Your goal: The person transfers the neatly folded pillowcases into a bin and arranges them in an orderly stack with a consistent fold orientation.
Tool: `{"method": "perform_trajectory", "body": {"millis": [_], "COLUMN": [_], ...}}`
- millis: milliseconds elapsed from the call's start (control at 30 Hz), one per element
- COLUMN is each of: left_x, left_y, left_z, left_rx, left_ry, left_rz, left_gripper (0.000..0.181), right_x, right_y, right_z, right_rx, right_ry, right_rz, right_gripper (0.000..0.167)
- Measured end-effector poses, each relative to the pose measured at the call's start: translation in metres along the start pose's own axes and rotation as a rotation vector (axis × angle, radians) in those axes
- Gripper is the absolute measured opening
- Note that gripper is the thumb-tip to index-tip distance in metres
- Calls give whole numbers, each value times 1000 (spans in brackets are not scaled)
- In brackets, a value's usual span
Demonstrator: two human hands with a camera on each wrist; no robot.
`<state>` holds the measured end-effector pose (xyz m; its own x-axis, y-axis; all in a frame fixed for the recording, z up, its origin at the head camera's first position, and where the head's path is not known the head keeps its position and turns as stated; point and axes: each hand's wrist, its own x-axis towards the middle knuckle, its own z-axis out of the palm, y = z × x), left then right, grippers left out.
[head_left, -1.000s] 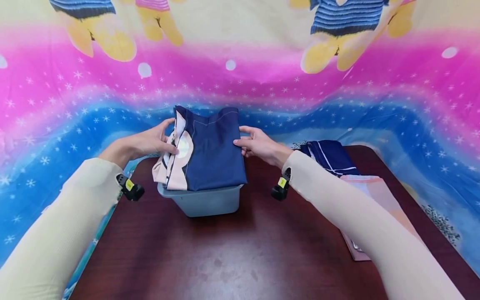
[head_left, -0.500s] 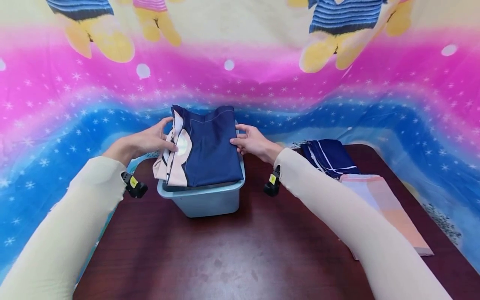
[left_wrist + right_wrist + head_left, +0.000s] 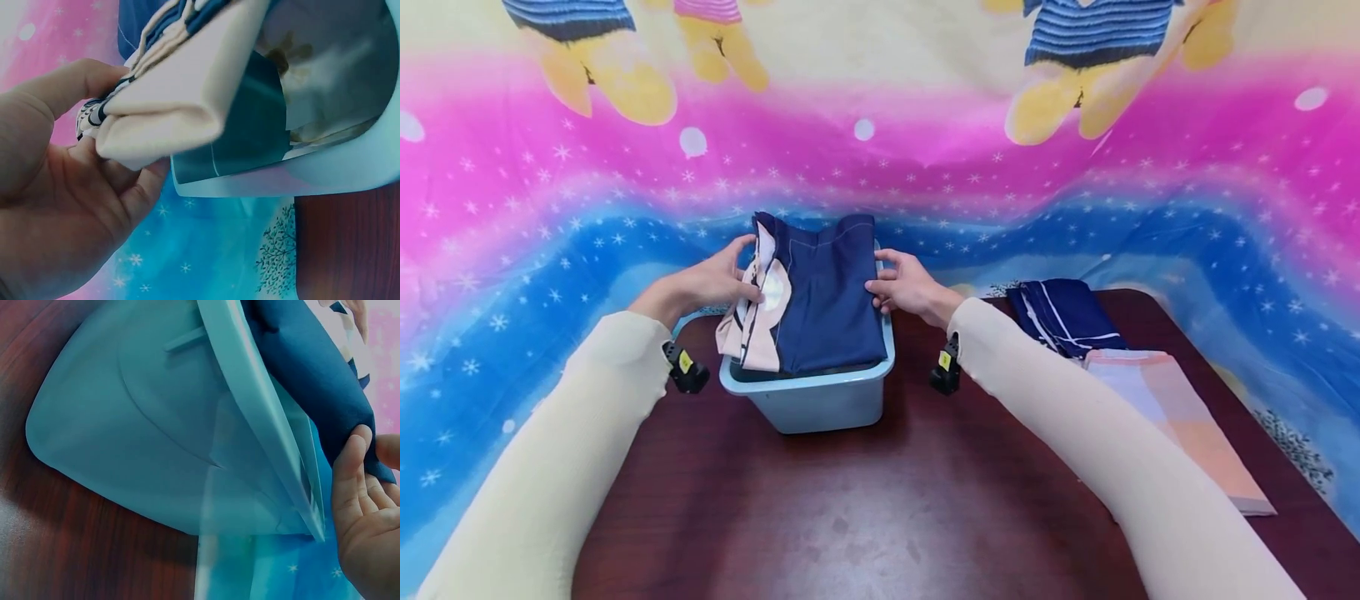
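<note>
Gripping 1 folded navy-and-cream garment (image 3: 831, 300) at its 2 side edges, left of centre in the head view. Left hand (image 3: 706, 279) pinches the cream-printed edge; right hand (image 3: 913, 287) pinches the plain navy edge. Garment lies over the mouth of 1 light-blue plastic tub (image 3: 820, 407), on a dark red-brown tabletop (image 3: 850, 517). Right of frame: 1 white-striped navy cloth (image 3: 1071, 312) and 1 peach-and-lilac folded cloth (image 3: 1197, 425). Top: snowflake-printed backdrop (image 3: 925, 108).
</note>
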<state>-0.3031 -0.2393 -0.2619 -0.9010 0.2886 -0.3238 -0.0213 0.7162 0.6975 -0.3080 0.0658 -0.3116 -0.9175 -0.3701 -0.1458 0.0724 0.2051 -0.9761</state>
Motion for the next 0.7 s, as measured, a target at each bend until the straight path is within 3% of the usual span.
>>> {"method": "perform_trajectory", "body": {"millis": [400,700], "left_x": [7,14], "left_y": [-7,-11], "left_z": [11,19], "left_rx": [50,25], "left_ry": [35,-3], "left_rz": [12,2], "left_gripper": [105,105], "right_x": [7,11], "right_y": [8,9], "right_z": [3,6], "right_rx": [-54,-100], "right_ry": [6,8], "right_rz": [23,36], "right_gripper": [60,58]}}
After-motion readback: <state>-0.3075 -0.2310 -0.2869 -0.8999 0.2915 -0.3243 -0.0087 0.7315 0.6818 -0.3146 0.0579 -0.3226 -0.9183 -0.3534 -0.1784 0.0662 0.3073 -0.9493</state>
